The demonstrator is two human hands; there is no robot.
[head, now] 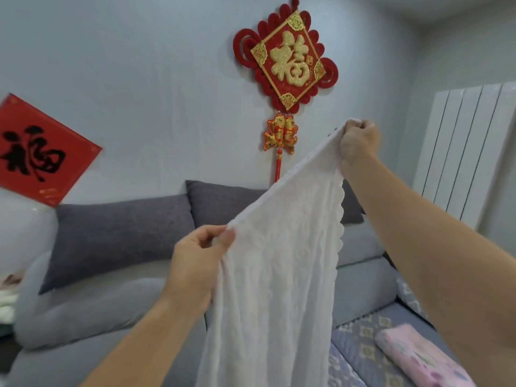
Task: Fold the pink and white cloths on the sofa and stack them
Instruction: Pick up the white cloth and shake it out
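Up above the sofa [360, 277] we hold the white cloth [282, 275] stretched between our hands: the left hand [198, 263] pinches one top corner low, the right hand [358, 143] grips the other corner higher, and the cloth hangs down between them. At the sofa's right end lies the folded pink cloth [416, 356]. On the wall a red knot ornament [287, 60] and a red paper square [39, 152] each read "福".

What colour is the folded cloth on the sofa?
Pink, with a faint printed pattern: the folded cloth, seen in the head view.
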